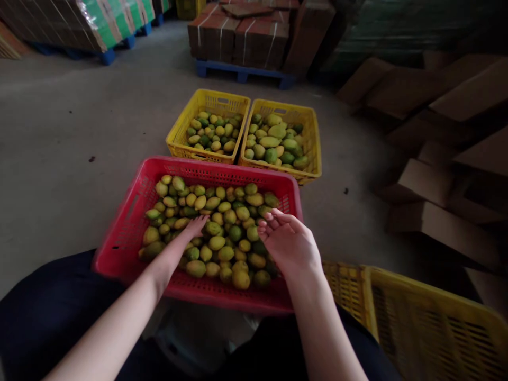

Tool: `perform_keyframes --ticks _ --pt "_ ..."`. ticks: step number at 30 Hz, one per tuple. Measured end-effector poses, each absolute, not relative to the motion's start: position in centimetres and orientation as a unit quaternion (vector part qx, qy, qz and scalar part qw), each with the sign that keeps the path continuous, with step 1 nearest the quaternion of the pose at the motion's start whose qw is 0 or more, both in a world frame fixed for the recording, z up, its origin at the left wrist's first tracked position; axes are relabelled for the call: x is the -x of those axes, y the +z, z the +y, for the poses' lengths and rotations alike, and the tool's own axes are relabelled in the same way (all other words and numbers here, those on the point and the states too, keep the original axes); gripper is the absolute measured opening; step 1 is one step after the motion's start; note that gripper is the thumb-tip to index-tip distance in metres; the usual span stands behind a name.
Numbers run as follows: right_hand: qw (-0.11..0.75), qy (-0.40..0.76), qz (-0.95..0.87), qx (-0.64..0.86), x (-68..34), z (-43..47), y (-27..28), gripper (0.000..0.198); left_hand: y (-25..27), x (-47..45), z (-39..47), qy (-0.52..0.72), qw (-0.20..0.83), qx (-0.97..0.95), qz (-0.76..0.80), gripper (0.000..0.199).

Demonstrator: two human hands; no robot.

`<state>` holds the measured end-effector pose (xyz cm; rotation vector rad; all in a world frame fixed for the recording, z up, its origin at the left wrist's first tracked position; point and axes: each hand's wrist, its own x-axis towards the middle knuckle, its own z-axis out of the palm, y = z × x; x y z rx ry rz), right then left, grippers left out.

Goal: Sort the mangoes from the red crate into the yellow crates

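A red crate (133,222) full of green and yellow lemons (217,243) stands in front of my knees. My left hand (196,226) reaches into its middle, fingers stretched out over the fruit and touching or nearly touching it. Above the crate's right side hovers my right hand (291,244), palm turned up and fingers loosely bent. I see nothing in that palm. Whether any fruit lies under my left hand is hidden.
Beyond the red crate, a yellow crate (178,127) and a second yellow crate (313,135) hold more lemons. Other yellow crates (436,323) stand at my lower right. Cardboard boxes (432,182) are piled on the right; stacked boxes sit on a blue pallet (242,71) behind.
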<state>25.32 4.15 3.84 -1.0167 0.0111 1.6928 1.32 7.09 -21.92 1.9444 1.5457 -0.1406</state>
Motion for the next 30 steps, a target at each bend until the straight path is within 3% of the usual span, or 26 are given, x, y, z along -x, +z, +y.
perform_keyframes --ticks 5,9,12,15,18,23,25,27,30 --pt "0.529 0.72 0.0 0.449 -24.6 4.3 3.0 0.007 -22.2 -2.1 6.9 -0.052 0.298 -0.752 0.586 0.065" --pt "0.513 0.728 -0.01 0.456 -24.0 4.4 2.5 0.009 -19.5 1.0 6.4 -0.007 0.322 -0.745 0.585 0.062" --pt "0.505 0.727 -0.024 0.465 -23.0 4.4 2.2 0.01 -15.5 3.1 7.3 0.062 0.326 -0.72 0.609 0.062" --pt "0.48 0.723 -0.041 0.496 -21.4 4.0 2.0 0.01 -9.7 2.4 7.7 0.23 0.323 -0.685 0.612 0.069" --pt "0.459 0.739 -0.068 0.489 -19.7 3.1 2.2 0.005 -3.3 -0.4 6.7 0.359 0.36 -0.703 0.497 0.074" --pt "0.449 0.793 -0.079 0.404 -19.2 1.9 3.0 0.023 2.7 -1.7 5.5 0.304 0.453 -0.767 0.339 0.097" --pt "0.439 0.793 -0.057 0.419 -19.6 1.6 3.0 0.023 1.3 -0.2 6.0 0.242 0.52 -0.743 0.345 0.079" --pt "0.425 0.792 -0.031 0.438 -20.1 1.5 2.7 0.022 -2.1 1.6 6.4 0.15 0.564 -0.701 0.41 0.048" --pt "0.415 0.776 -0.002 0.475 -20.7 1.4 2.2 0.02 -7.7 3.2 5.5 0.062 0.483 -0.652 0.581 0.03"
